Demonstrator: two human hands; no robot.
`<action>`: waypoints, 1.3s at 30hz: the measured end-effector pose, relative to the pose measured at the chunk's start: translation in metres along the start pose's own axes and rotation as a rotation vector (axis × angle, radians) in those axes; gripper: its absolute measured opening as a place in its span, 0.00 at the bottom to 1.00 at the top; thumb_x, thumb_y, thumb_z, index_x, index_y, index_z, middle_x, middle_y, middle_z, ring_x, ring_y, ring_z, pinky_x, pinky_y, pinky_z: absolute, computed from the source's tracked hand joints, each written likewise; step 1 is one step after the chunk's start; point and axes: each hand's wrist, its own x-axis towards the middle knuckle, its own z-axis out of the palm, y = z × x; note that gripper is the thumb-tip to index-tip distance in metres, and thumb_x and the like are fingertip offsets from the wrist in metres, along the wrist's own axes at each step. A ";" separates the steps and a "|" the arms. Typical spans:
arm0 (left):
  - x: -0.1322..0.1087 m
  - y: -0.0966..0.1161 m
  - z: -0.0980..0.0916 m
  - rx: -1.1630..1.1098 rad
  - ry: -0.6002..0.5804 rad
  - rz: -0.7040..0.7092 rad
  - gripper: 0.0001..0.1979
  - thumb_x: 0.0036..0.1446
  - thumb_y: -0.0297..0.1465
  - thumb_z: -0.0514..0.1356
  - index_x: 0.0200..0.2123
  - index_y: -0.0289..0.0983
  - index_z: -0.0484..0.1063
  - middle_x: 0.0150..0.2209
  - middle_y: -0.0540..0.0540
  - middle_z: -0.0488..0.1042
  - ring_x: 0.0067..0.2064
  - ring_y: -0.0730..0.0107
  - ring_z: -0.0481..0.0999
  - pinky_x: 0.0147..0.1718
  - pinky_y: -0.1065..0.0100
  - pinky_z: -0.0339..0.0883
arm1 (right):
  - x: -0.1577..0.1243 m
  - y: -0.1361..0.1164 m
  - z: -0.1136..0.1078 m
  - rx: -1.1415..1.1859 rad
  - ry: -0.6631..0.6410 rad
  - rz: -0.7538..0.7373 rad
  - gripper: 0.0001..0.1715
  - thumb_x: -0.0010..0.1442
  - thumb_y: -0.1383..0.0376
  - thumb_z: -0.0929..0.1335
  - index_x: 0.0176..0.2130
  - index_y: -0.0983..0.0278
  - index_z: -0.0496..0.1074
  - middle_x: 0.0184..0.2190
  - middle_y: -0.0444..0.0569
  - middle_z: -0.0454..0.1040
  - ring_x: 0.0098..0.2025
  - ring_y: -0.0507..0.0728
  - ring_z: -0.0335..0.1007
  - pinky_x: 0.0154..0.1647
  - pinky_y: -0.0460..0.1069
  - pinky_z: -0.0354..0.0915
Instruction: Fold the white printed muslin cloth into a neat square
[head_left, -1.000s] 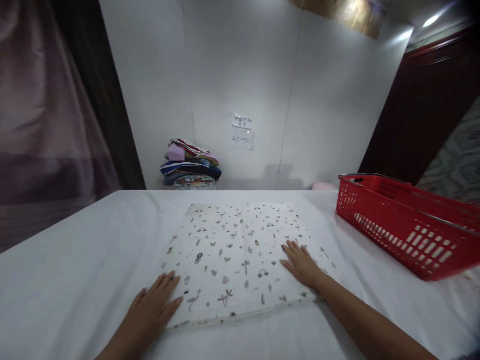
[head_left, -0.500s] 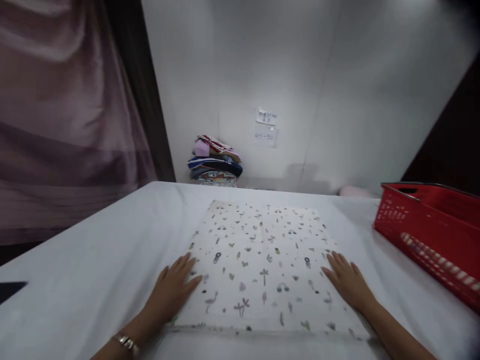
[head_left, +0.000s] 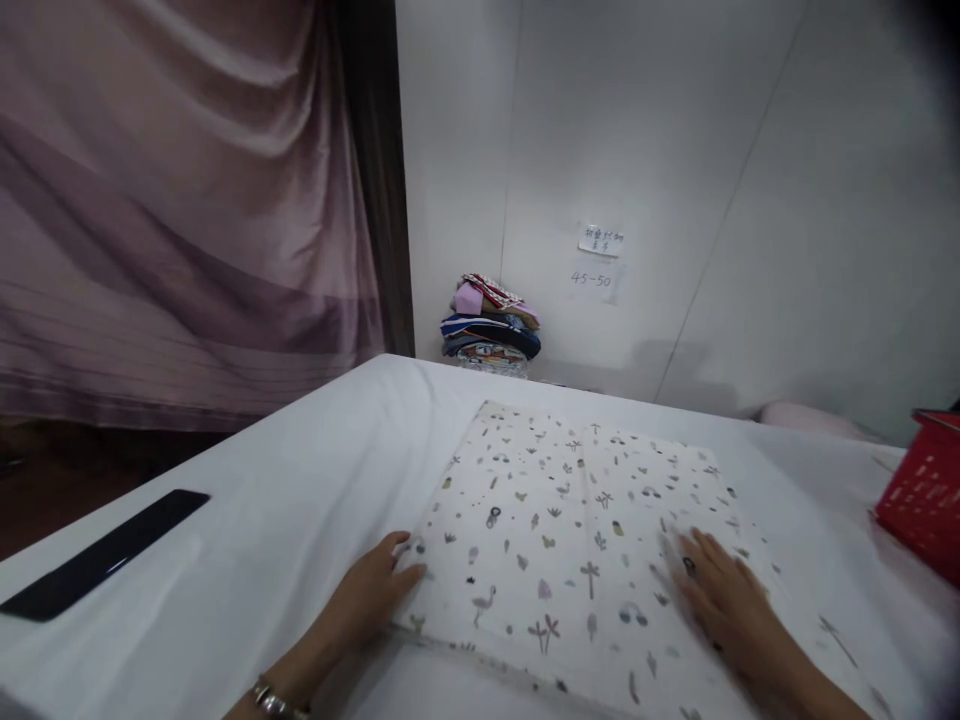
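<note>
A folded white cloth (head_left: 570, 520) printed with small flamingos and plants lies flat on the white table (head_left: 300, 520). My left hand (head_left: 367, 600) rests at its near left corner, fingers bent around the edge, with a bracelet on the wrist. My right hand (head_left: 731, 605) lies flat on the cloth's near right part, fingers stretched out and slightly blurred.
A black flat slab (head_left: 101, 555) lies at the table's left edge. A stack of folded clothes (head_left: 491, 325) sits against the white wall, below a paper note (head_left: 600, 260). A red basket (head_left: 926, 500) shows at the right edge. A mauve curtain (head_left: 172, 210) hangs on the left.
The view has swung left, so the basket slid to the right edge and the black slab appeared. My left hand moved onto the cloth's left edge; my right hand slid toward the cloth's right side.
</note>
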 end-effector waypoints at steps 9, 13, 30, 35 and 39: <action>-0.004 -0.009 -0.001 0.029 -0.055 0.013 0.27 0.51 0.41 0.50 0.53 0.35 0.61 0.47 0.41 0.73 0.51 0.56 0.70 0.45 0.62 0.63 | 0.042 -0.128 -0.040 0.177 -0.135 -0.239 0.38 0.62 0.47 0.49 0.64 0.63 0.40 0.65 0.49 0.36 0.66 0.58 0.28 0.64 0.59 0.36; -0.002 -0.014 0.002 0.010 -0.047 0.014 0.27 0.52 0.42 0.50 0.53 0.37 0.61 0.47 0.42 0.73 0.51 0.55 0.70 0.44 0.62 0.64 | 0.066 -0.139 -0.028 0.152 -0.215 -0.194 0.43 0.60 0.44 0.48 0.64 0.68 0.43 0.65 0.53 0.37 0.66 0.60 0.28 0.63 0.59 0.35; -0.005 -0.012 0.000 -0.325 -0.058 -0.010 0.26 0.49 0.41 0.54 0.50 0.34 0.63 0.34 0.46 0.75 0.38 0.61 0.75 0.37 0.65 0.65 | 0.064 -0.159 -0.018 0.224 -0.092 -0.271 0.34 0.61 0.48 0.55 0.61 0.61 0.53 0.63 0.54 0.50 0.64 0.68 0.39 0.61 0.66 0.41; -0.008 0.009 -0.005 -0.623 -0.088 -0.031 0.25 0.48 0.38 0.56 0.49 0.33 0.64 0.38 0.43 0.74 0.38 0.64 0.74 0.37 0.66 0.66 | 0.011 -0.237 -0.056 0.501 -0.234 -0.513 0.40 0.59 0.48 0.59 0.64 0.60 0.44 0.62 0.53 0.51 0.61 0.63 0.48 0.58 0.59 0.52; -0.011 0.035 -0.012 -0.855 -0.152 -0.077 0.27 0.46 0.34 0.57 0.52 0.33 0.61 0.34 0.45 0.74 0.33 0.68 0.73 0.32 0.68 0.65 | -0.012 -0.298 -0.065 0.552 -0.222 -0.669 0.53 0.49 0.49 0.68 0.64 0.63 0.41 0.59 0.56 0.57 0.56 0.66 0.54 0.55 0.60 0.54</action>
